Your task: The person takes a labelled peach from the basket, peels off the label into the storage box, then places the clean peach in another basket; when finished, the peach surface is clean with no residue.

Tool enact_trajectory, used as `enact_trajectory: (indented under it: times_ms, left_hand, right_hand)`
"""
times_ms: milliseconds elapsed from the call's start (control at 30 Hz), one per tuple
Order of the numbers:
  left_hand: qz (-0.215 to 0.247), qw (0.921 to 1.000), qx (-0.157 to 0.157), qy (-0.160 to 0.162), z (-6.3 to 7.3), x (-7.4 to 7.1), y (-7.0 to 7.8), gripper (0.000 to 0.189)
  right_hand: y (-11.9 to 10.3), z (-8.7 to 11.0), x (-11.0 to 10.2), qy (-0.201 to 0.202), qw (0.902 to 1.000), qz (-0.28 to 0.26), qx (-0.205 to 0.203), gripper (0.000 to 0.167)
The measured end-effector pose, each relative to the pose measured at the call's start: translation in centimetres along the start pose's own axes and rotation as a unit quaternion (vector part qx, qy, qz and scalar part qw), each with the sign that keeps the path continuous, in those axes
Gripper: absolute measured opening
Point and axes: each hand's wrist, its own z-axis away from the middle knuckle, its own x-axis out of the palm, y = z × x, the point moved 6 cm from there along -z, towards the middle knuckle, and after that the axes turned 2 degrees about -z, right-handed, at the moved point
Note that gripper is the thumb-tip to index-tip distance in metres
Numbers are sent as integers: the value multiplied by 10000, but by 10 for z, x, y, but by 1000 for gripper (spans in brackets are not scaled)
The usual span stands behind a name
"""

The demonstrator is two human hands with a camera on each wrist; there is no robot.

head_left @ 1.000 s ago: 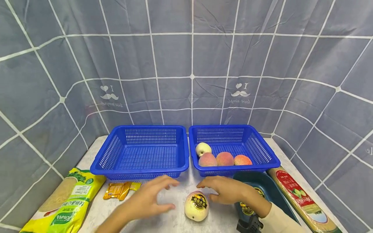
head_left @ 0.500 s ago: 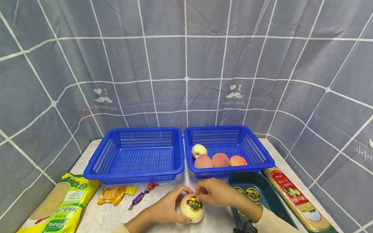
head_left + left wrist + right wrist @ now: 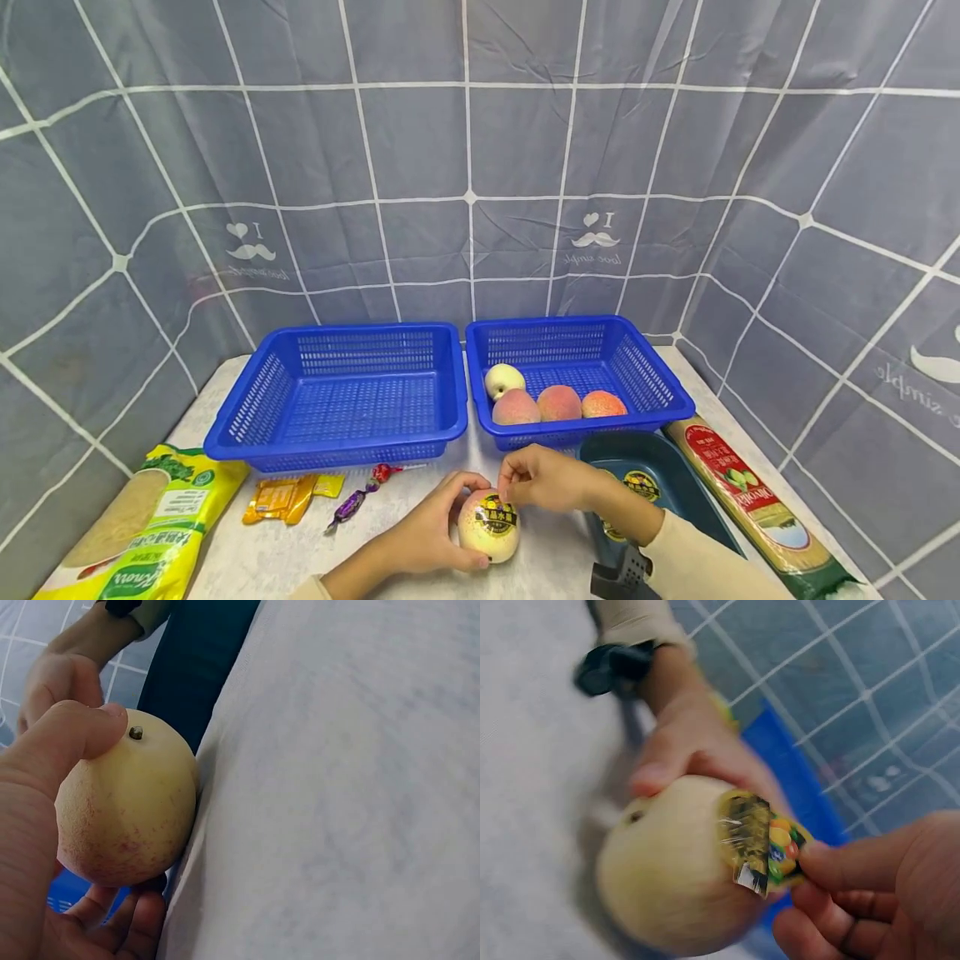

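Note:
In the head view, a pale yellow peach with a pink blush stands on the table before the baskets. My left hand grips it from the left, thumb across the near side near the stem end and fingers round behind. A round black and gold sticker is on the peach's right side. My right hand pinches the sticker's edge between thumb and forefinger. In the right wrist view, that half of the sticker is lifted off the skin and folded, colourful fruit print showing.
A blue basket stands at back left; another blue basket holds several peaches. Right are a dark green tray with stickers and a noodle pack. Left lie a yellow Knorr bag, orange packets and a purple-wrapped candy.
Both hands, earlier apart from the peach, have closed in on it. My left hand has taken hold of it and my right hand has pinched the sticker's edge. The head view has shifted slightly.

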Motion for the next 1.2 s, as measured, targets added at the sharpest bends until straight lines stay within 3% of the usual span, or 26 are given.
enact_trajectory:
  times_ms: [167,267,333,433,600,800,1000,1200]
  left_hand:
    - [23,9999,-142,76,-2,-3,0,76]
    - [9,9998,-120,126,-4,-5,2,76]
    - [-76,9998,-119,172,-4,-6,2,76]
    - [-100,9997,-171,167,-4,-6,2,76]
    - [-13,9996,-276,88,-1,-4,-2,76]
    - [52,9995,-286,116,-2,-8,-1,76]
    - [62,9994,-324,86,-2,-6,-2,75]
    - [44,9993,-377,44,2,-3,-4,74]
  right_hand:
    - [-27,23,-32,-213,9986,-298,-372,5]
    - [-36,51,-64,-72,9979,-8,-641,6]
    - [-30,71,-83,62,9976,254,-638,8]
    - [-5,100,-100,98,9983,478,-326,9]
    - [41,127,-84,-267,9976,606,180,10]
    - [63,121,-59,-126,9893,1358,528,17]
    - [72,118,-51,182,9631,2473,1048,24]
    - [79,119,-43,326,9422,3051,1343,26]
